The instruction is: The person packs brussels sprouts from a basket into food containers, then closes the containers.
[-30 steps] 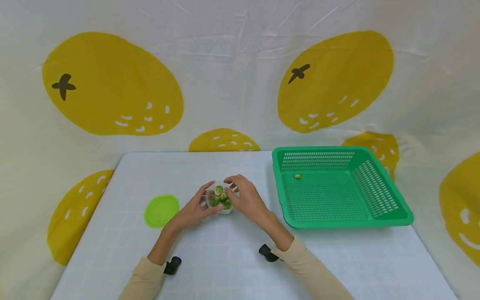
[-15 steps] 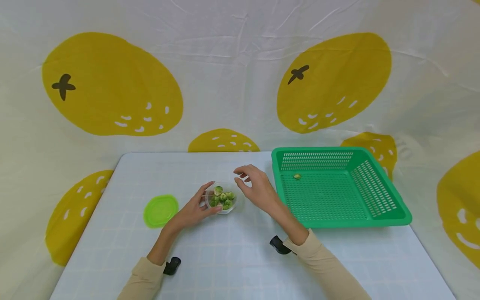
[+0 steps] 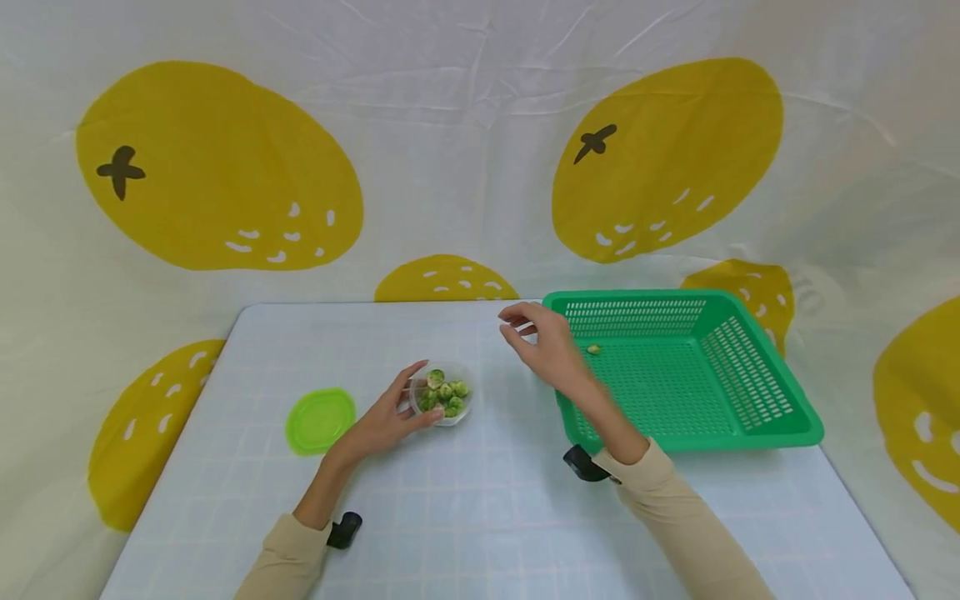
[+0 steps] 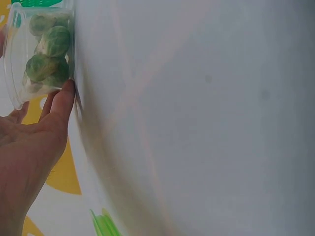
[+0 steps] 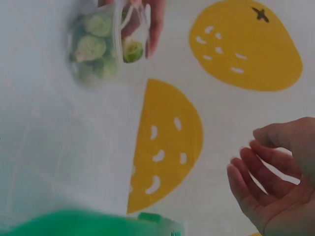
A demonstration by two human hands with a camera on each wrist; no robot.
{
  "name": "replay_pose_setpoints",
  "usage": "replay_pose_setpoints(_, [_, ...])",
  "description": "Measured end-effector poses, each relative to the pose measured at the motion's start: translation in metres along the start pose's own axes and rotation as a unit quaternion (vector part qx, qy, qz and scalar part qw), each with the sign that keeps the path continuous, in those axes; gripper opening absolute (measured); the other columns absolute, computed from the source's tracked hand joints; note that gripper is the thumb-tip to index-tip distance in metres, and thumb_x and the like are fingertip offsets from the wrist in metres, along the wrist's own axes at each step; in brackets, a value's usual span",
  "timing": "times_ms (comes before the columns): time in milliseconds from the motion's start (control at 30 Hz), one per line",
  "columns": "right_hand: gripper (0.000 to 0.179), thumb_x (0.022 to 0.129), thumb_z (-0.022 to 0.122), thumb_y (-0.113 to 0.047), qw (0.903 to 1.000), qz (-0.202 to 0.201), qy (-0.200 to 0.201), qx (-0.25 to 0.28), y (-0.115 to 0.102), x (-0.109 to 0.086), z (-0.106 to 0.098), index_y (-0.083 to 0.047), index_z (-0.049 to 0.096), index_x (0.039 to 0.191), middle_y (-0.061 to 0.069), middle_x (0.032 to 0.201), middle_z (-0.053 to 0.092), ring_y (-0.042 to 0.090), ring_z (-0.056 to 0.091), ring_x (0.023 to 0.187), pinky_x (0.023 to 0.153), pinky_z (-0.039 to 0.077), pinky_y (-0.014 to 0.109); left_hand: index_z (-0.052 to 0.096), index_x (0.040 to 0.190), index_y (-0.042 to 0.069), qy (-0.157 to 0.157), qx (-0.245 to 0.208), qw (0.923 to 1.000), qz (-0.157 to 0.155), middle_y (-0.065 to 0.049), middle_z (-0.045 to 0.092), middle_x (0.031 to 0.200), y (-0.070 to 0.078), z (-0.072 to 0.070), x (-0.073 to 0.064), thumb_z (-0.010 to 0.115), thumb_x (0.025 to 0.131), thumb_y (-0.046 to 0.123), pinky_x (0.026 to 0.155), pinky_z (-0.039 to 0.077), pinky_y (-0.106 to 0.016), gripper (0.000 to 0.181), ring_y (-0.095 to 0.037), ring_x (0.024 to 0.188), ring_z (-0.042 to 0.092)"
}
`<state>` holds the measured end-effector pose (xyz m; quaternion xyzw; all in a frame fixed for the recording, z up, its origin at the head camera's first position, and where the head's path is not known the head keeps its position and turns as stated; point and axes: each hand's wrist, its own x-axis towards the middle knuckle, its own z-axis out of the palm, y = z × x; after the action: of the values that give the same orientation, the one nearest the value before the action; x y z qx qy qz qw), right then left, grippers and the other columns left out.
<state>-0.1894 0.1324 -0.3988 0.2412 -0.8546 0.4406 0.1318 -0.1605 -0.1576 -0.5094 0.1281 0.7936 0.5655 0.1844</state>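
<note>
My left hand (image 3: 386, 423) holds a small clear plastic tub (image 3: 456, 368) at the middle of the table, thumb on the near side and fingers around the far side. Inside the tub are several Brussels sprouts (image 3: 446, 391); they show through the wall in the left wrist view, where the hand (image 4: 37, 147) lies against the tub. My right hand (image 3: 546, 346) is raised at the left rim of the green basket (image 3: 697, 443). Its fingers are loosely bent, with nothing between them in the right wrist view. One small sprout (image 3: 594, 349) lies in the basket.
A lime-green lid (image 3: 321, 421) lies flat left of my left hand. The table (image 3: 480, 517) has a pale checked cover. Behind it hangs a white curtain (image 3: 450, 150) with large yellow fruit prints. The basket fills the right rear of the table.
My right hand has left the tub and moved right and away from me, up to the basket's left rim. My left hand and the tub have stayed in place.
</note>
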Motion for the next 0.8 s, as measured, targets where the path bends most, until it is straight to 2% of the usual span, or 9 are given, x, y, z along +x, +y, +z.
replay_pose_setpoints(167, [0.019,0.100,0.068,-0.006,0.9993,0.036,-0.001,0.004,0.007,0.003,-0.018,0.003,0.070,0.116,0.017,0.110,0.071,0.030,0.066,0.101,0.090,0.059,0.049,0.023,0.163,0.031,-0.003,0.002,1.0000,0.004,-0.014,0.033,0.159,-0.002,0.001,0.001,0.078,0.094,0.034,0.113,0.042,-0.053,0.088,-0.033,0.136,0.043])
replay_pose_setpoints(333, [0.019,0.100,0.067,-0.006,0.9986,0.052,0.000,0.011,0.017,0.007,-0.034,0.004,0.070,0.116,0.018,0.111,0.071,0.031,0.066,0.102,0.092,0.057,0.049,0.023,0.163,0.030,0.000,0.004,1.0000,0.004,-0.014,0.033,0.159,-0.001,0.001,0.001,0.078,0.094,0.034,0.112,0.043,-0.053,0.088,-0.033,0.134,0.043])
replay_pose_setpoints(567, [0.019,0.100,0.067,-0.007,0.9963,0.085,-0.002,-0.008,0.033,0.012,-0.052,0.004,0.070,0.116,0.017,0.111,0.071,0.030,0.066,0.105,0.095,0.056,0.045,0.023,0.163,0.030,0.000,0.009,0.9999,0.004,-0.015,0.033,0.159,-0.001,0.000,0.001,0.077,0.095,0.034,0.111,0.044,-0.052,0.087,-0.034,0.134,0.043])
replay_pose_setpoints(800, [0.025,0.103,0.063,-0.010,0.9900,0.134,-0.034,-0.027,0.047,0.011,-0.067,0.007,0.066,0.121,0.022,0.116,0.069,0.036,0.063,0.111,0.099,0.053,0.048,0.023,0.163,0.031,0.002,0.008,1.0000,0.002,-0.015,0.032,0.159,-0.002,0.001,0.001,0.078,0.094,0.034,0.112,0.044,-0.053,0.087,-0.034,0.135,0.043])
